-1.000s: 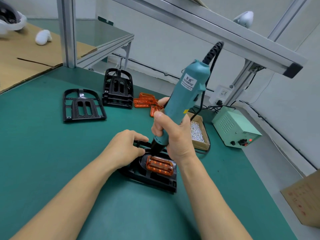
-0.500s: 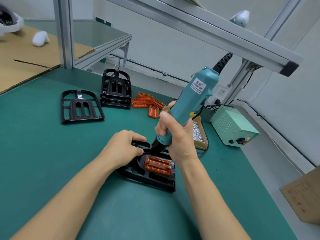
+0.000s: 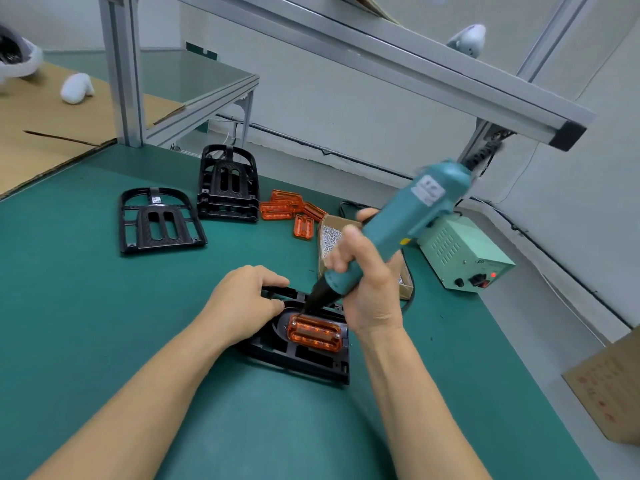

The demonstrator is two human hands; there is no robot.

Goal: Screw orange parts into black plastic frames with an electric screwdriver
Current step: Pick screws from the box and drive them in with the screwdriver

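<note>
Right hand (image 3: 372, 289) is closed around the teal electric screwdriver (image 3: 398, 230), tilted up-right with its tip at the upper-left corner of the orange part (image 3: 314, 333), which lies crosswise in the black frame (image 3: 298, 355) near the mat's front edge, left hand (image 3: 242, 303) pressing the frame's left side beside the screw box (image 3: 329, 237).

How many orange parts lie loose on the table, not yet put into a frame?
4 visible: three piled loose orange parts beside the stacked frames, one near the screw box. More may be hidden.
</note>
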